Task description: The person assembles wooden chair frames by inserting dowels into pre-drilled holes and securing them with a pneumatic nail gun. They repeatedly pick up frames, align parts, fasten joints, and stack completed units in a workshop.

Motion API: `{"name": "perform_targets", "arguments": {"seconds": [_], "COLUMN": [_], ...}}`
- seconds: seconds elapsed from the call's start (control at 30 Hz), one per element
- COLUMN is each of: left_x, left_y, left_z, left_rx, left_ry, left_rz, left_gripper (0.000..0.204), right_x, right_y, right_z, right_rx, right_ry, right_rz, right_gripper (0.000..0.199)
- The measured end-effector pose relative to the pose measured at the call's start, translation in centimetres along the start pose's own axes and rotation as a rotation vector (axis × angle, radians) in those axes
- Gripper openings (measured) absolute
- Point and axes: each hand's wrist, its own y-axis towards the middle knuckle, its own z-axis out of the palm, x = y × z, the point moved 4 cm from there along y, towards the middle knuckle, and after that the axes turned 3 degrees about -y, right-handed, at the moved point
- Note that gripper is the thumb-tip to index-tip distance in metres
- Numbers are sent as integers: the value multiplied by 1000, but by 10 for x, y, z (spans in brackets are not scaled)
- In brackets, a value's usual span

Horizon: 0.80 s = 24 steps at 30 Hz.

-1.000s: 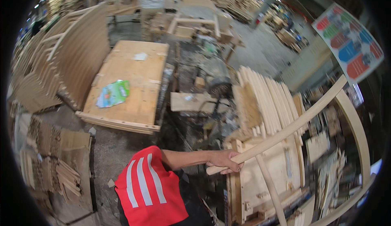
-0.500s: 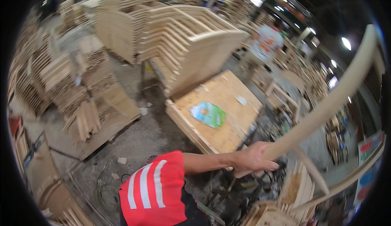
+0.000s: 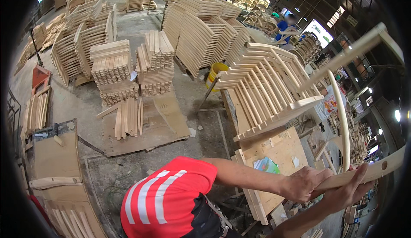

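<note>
A pale wooden chair frame [image 3: 343,126] with a drilled hole in its nearest rail is held up at the right. My left hand [image 3: 306,184] is closed round the end of that rail. Beside it, my right hand [image 3: 346,194] reaches up from below, its fingers wrapped over the same rail. Part of the frame runs out of view at the right rim. Behind my hands stands a plywood-topped bench [image 3: 285,146] with a green and blue packet [image 3: 266,165] on it. Several similar frames [image 3: 267,90] are stacked just beyond.
Left of the bench lie stacked wooden slats [image 3: 112,64] and loose strips [image 3: 127,119] on a board. A yellow bucket [image 3: 216,74] stands behind the bench. A person in a white shirt [image 3: 329,103] is beyond the stacked frames; another in blue [image 3: 282,28] is farther back.
My right hand has come into view and onto the frame. The frame has swung round, its nearest rail now across both hands. My view has turned, bringing the slat stacks further in.
</note>
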Motion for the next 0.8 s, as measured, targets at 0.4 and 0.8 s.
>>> {"name": "perform_targets", "arguments": {"seconds": [0.4,0.8], "left_x": [-62,75], "left_y": [31,56], "left_z": [-326,-448], "left_rx": [-294,-294], "left_ry": [1407,605], "left_rz": [287,-498], "left_gripper": [57,63], "right_x": [-113,-203], "right_y": [50,73], "right_z": [77,127], "right_rx": [521,621], "right_ry": [846,906], "right_rz": [351,340], "right_gripper": [61,62]}}
